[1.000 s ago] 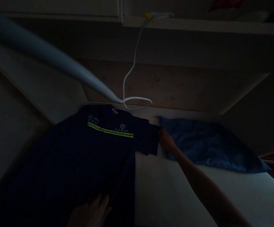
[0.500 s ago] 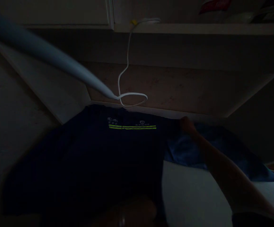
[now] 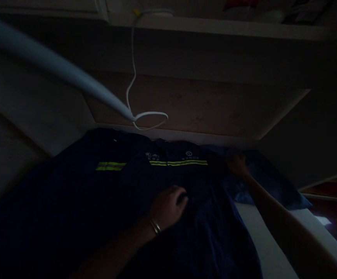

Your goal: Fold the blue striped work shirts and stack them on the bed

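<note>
A dark navy work jacket (image 3: 185, 182) with yellow-green reflective strips and pale chest lettering lies spread out before me. Over its middle is my left hand (image 3: 168, 205), a bracelet at the wrist. Its fingers are curled, with a dark gap between thumb and forefinger. Farther right, my right hand (image 3: 238, 164) grips the jacket at its right shoulder or sleeve; the fingertips are hard to make out in the dark. Blue cloth (image 3: 268, 186) lies beneath and beyond that hand.
A pale tube (image 3: 60, 73) slants in from the upper left, close to the camera. A white cord (image 3: 133, 50) hangs in a loop from the shelf (image 3: 203, 26). The white surface (image 3: 261, 228) shows at right, with walls behind and beside it.
My left hand has come up from the bottom edge to the jacket's middle. The jacket front has shifted right, and a second reflective strip shows at left. The view has turned slightly right.
</note>
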Action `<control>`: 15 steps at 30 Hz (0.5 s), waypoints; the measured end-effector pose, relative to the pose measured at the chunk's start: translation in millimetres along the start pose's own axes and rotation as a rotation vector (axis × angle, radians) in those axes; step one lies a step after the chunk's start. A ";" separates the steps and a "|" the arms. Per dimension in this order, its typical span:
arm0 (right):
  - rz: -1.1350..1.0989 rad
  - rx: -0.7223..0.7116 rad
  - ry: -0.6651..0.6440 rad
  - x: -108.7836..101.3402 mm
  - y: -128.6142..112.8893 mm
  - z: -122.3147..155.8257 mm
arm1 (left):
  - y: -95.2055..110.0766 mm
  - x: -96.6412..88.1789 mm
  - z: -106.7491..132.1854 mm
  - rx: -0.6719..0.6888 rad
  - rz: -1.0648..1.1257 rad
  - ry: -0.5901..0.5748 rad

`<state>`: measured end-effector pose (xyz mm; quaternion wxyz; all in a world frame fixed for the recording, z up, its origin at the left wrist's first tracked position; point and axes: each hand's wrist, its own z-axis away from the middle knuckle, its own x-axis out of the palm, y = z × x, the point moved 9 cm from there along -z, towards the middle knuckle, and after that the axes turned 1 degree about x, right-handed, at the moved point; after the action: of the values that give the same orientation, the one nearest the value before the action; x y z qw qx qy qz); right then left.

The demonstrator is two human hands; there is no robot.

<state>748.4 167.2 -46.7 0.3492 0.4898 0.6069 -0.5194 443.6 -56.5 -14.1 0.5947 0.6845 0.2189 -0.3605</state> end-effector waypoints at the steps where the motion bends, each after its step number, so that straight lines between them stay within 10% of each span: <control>1: -0.023 -0.009 -0.023 12.7 -3.6 15.6 | -30.2 -31.0 -3.3 -0.041 -0.210 0.111; 6: -0.106 0.026 -0.140 53.0 -16.8 62.8 | -147.6 -87.3 -13.1 -0.267 -0.570 0.116; 11: -0.146 0.459 -0.011 38.2 42.6 54.7 | -184.1 -100.2 -5.5 -0.347 -0.418 0.180; 15: -0.070 0.495 0.027 34.3 71.5 36.9 | -234.3 -159.7 7.8 -0.569 -0.222 0.424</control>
<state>804.2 138.0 -107.3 0.1925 0.5459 0.4825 -0.6574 168.2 2.7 -47.7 0.6599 0.5233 0.5016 -0.1978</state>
